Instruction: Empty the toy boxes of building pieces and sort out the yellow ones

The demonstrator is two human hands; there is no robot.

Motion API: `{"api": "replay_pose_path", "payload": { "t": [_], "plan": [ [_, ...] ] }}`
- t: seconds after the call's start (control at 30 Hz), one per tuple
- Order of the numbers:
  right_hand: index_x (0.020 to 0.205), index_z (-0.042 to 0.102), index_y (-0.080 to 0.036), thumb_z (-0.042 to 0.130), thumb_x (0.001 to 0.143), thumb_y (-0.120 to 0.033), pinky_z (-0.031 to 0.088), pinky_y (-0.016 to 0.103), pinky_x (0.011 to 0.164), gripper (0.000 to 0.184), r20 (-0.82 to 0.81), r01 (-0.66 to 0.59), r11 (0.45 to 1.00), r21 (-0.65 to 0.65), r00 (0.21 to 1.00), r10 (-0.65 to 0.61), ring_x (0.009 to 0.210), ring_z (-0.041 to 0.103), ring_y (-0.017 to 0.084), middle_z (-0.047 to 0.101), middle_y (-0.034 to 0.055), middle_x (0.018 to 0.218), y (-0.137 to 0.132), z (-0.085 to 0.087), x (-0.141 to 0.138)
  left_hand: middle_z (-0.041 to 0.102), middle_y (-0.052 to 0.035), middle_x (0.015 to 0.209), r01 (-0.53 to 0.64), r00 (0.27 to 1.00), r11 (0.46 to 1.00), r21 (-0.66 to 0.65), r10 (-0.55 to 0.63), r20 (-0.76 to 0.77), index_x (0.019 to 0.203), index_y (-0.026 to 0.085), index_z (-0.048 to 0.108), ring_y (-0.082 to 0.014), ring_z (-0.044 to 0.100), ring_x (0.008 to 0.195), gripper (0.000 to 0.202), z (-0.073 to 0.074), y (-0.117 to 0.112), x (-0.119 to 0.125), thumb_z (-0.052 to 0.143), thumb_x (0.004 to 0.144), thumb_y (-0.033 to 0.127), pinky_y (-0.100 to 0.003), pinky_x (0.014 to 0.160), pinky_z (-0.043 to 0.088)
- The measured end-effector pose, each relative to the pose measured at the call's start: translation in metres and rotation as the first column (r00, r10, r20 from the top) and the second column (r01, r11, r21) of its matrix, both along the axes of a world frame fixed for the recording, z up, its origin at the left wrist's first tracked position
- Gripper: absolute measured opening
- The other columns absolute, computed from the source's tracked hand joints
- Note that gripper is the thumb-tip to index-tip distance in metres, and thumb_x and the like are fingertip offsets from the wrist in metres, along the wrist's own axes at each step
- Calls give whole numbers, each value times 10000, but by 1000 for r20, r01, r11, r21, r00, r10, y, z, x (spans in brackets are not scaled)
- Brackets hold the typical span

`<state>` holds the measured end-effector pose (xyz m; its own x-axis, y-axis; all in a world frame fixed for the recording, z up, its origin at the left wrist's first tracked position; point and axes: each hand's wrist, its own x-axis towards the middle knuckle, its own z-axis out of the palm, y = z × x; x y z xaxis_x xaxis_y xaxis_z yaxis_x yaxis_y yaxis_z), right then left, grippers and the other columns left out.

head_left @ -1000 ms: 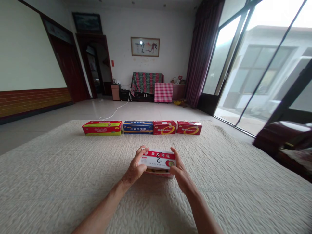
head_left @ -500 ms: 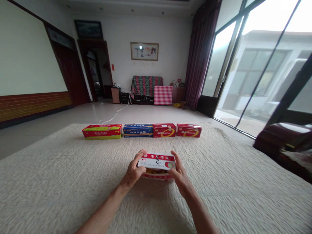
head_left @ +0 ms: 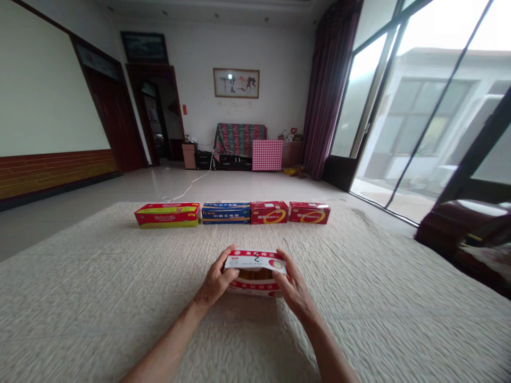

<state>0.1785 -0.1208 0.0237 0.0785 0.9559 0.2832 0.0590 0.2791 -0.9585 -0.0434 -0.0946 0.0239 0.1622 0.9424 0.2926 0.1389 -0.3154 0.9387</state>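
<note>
My hands hold a red-and-white printed cardboard box (head_left: 255, 279) with Chinese lettering just above a cream quilted cover (head_left: 371, 314). My left hand (head_left: 214, 282) grips the left end of its lid (head_left: 255, 261), and my right hand (head_left: 291, 284) grips the right end. The lid sits raised and tilted above the box's lower half (head_left: 251, 287). Orange-yellow contents (head_left: 250, 275) show in the gap between them, partly hidden by the lid. Farther ahead, several boxes stand side by side: a red-and-yellow one (head_left: 166, 215), a blue one (head_left: 225, 213), and two red ones (head_left: 269, 213) (head_left: 309, 213).
The quilted cover stretches around my hands and ends at a pale tiled floor (head_left: 247, 186), where a white cable (head_left: 191, 184) lies. A dark wooden furniture piece (head_left: 459, 229) stands at the right, next to tall glass doors (head_left: 423, 106).
The lid has risen and tilted farther from the box's lower half, showing more of the orange-yellow contents. My hands have moved up with it, and the view has tilted slightly.
</note>
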Motion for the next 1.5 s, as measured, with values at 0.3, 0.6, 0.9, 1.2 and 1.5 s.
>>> {"api": "replay_pose_path", "payload": {
  "t": [0.3,0.6,0.9,1.2,1.5],
  "plan": [
    [1326,469,-213,550,853,-444,429,436,1037,533,112,-10,998,57,994,4,1208,537,270,556,108,1321,-6,4,1,539,-113,1394,72,993,996,-52,-67,96,1440,154,381,-296,522,1261,745,-1,0,-7,634,779,386,-440,1074,410],
    [1305,483,-231,521,880,-448,447,460,1010,479,209,35,993,112,976,-58,1195,542,279,559,102,1318,-5,1,2,595,-104,1326,117,987,988,-97,-104,123,1457,158,359,-284,559,1210,795,2,-2,-11,675,768,398,-417,1052,428],
    [1129,568,-227,504,892,-505,550,341,730,371,174,86,992,97,979,-102,854,655,213,680,62,993,1,-5,1,547,-123,1388,22,996,998,-63,-17,82,1382,153,465,-300,511,1267,684,0,-3,-4,633,811,493,-433,1102,361],
    [1052,626,-159,509,841,-585,474,298,647,489,167,193,978,79,965,-204,790,622,216,664,64,845,-3,12,2,519,-101,1422,116,981,991,-64,-105,165,1392,217,450,-291,438,1346,747,0,-5,-5,726,707,331,-430,1134,326],
    [900,698,-173,593,813,-570,453,256,568,420,-147,122,991,-58,981,-129,660,606,173,697,28,766,2,11,9,413,-137,1502,144,974,987,-73,-129,185,1495,239,266,-314,415,1362,902,2,-8,0,706,714,349,-466,1105,362]
  ]
}}
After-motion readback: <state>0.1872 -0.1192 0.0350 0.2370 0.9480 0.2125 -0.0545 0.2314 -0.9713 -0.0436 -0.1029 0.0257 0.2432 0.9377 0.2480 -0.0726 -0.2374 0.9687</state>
